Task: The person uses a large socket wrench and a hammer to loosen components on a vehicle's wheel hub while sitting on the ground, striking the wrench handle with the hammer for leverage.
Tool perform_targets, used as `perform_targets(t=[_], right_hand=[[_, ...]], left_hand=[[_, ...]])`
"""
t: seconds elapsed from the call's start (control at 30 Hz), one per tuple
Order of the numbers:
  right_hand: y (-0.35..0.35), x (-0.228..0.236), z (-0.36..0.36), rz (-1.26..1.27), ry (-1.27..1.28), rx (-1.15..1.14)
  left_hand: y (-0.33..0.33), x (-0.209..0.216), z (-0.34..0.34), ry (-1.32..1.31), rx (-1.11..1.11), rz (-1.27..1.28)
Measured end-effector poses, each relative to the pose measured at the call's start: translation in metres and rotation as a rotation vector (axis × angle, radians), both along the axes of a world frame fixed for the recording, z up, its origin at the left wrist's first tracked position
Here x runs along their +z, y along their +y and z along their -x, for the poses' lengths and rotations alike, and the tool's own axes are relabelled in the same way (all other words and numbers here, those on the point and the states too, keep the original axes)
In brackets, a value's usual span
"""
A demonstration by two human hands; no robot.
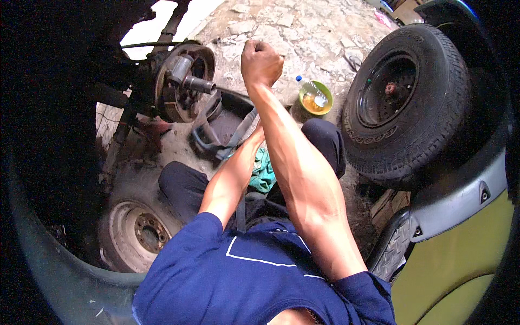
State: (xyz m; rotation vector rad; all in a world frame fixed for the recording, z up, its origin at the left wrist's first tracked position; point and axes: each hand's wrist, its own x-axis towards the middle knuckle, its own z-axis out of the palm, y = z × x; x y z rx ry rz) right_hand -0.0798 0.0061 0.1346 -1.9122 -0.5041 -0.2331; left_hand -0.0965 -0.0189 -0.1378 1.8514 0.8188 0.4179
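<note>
My right hand (262, 64) is raised ahead of me, its fingers curled into a fist. Anything inside that fist is hidden. The left forearm (233, 173) runs up behind my right forearm, which covers the left hand's fingers. Beyond my knees, left of the fist, a vehicle's bare axle end (199, 84) sticks out of a round brake assembly (172, 100). Below it lies a dark, grimy tray (225, 116) with a grey strap-like rim. A green cloth (262, 172) is bunched in my lap between both arms.
A large tyre on a black rim (379, 103) stands at the right by a yellow-green body panel (460, 254). A green bowl (323, 108) with amber liquid and a clear bottle (311, 89) is on the stone floor. Another wheel (127, 233) lies at lower left.
</note>
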Motion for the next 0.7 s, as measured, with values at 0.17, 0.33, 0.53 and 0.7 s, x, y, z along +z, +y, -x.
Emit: perform_targets(t=[0.17, 0.33, 0.53, 0.7], right_hand=[[-0.006, -0.008, -0.01, -0.157, -0.032, 0.024], [-0.01, -0.015, -0.01, -0.212, -0.079, 0.031], [-0.027, -0.042, -0.029, -0.286, -0.116, 0.206], [-0.035, -0.067, -0.036, -0.153, 0.095, 0.256]], left_hand=[[-0.008, 0.001, -0.011, -0.003, -0.022, 0.02], [0.0, -0.002, -0.012, 0.009, -0.013, 0.016], [0.005, -0.014, -0.024, 0.013, -0.012, 0.022], [0.009, -0.03, -0.033, -0.001, 0.027, 0.013]])
